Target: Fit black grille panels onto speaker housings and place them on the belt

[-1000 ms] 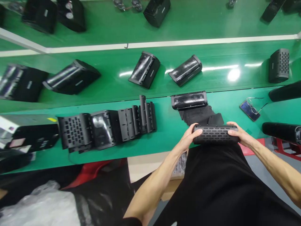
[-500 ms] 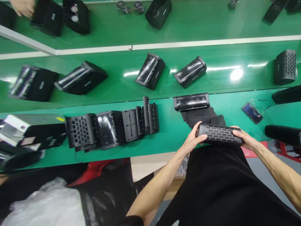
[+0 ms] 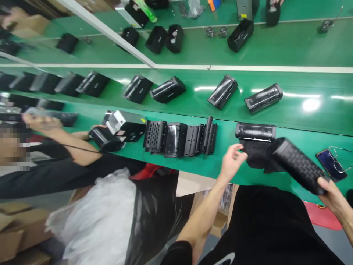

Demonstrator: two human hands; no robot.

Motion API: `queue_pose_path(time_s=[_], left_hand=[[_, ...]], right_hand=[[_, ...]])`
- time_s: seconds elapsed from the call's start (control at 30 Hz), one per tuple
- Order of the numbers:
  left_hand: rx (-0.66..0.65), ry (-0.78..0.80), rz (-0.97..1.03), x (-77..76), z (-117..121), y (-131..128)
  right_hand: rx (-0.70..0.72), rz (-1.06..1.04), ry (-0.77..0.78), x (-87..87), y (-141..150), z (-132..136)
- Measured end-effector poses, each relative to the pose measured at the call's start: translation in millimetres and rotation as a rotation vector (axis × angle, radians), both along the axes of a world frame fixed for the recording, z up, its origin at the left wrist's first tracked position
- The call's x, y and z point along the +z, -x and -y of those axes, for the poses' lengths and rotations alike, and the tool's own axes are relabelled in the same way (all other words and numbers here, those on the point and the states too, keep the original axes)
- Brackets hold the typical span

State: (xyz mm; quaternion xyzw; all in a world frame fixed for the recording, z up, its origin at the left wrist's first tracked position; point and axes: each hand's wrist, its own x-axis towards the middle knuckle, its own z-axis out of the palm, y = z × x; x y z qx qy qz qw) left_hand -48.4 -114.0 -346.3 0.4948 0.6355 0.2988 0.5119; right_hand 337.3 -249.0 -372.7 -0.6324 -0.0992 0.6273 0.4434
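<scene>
My right hand (image 3: 332,193) grips the lower right end of a black speaker with a slotted grille (image 3: 302,165), which is tilted and blurred by motion. My left hand (image 3: 233,162) is off the speaker, fingers loosely curled and apart, with nothing visible in it. Just right of its fingertips lie dark cloth-like pieces (image 3: 256,154), partly covered by the held speaker. Behind them a glossy-fronted black speaker (image 3: 255,131) rests on the green bench (image 3: 228,129).
Left along the bench stand slotted black grille panels (image 3: 154,135) and a shiny speaker housing (image 3: 175,140). A phone (image 3: 329,163) with eyeglasses lies at right. More speakers (image 3: 223,92) sit on the green strip behind. At far left a co-worker's arm (image 3: 68,141) reaches over the bench.
My left hand has let go of the speaker and moved away from it. My right hand has carried the speaker rightward and tilted it. The view has swung left.
</scene>
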Motion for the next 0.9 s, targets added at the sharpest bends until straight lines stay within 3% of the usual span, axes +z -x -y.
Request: queue_pose_path(time_s=[0.07, 0.13, 0.2, 0.27, 0.33, 0.4, 0.53, 0.63, 0.7, 0.8, 0.9], left_hand=[[0.325, -0.124, -0.281, -5.9, -22.1, 41.1], [0.449, -0.138, -0.513, -11.1, -47.1, 80.5], [0.429, -0.068, -0.655, -16.7, -70.1, 109.1], [0.377, -0.008, -0.67, -22.6, -87.0, 123.8], [0.35, 0.017, -0.641, -27.1, -95.5, 128.6], [0.349, 0.019, -0.627, -27.8, -95.7, 130.1], [0.425, -0.125, -0.615, -14.2, -74.6, 132.3], [0.388, -0.381, -0.608, 3.2, -41.6, 115.5], [0.221, -0.467, -0.544, 11.6, -15.5, 87.1], [-0.215, -0.414, -0.32, 12.9, 19.2, 31.9], [-0.558, -0.358, -0.154, 4.0, 41.4, -5.2]], right_hand=[[-0.133, 0.011, -0.047, -5.8, -12.8, -42.9], [-0.221, -0.011, -0.092, -15.3, -25.7, -97.6], [-0.354, -0.01, -0.052, -27.6, -37.0, -154.2], [-0.462, 0.013, 0.01, -39.5, -46.5, -202.2], [-0.512, 0.032, 0.031, -47.8, -55.6, -234.4], [-0.507, 0.041, 0.035, -51.1, -65.1, -248.1], [-0.418, 0.195, 0.127, -41.7, -71.0, -224.9], [-0.326, 0.457, 0.06, -21.1, -38.6, -178.9], [-0.134, 0.354, -0.046, -3.8, 0.3, -147.3], [0.241, -0.107, -0.075, 18.4, 57.3, -115.0], [0.373, -0.202, -0.059, 25.5, 85.0, -102.2]])
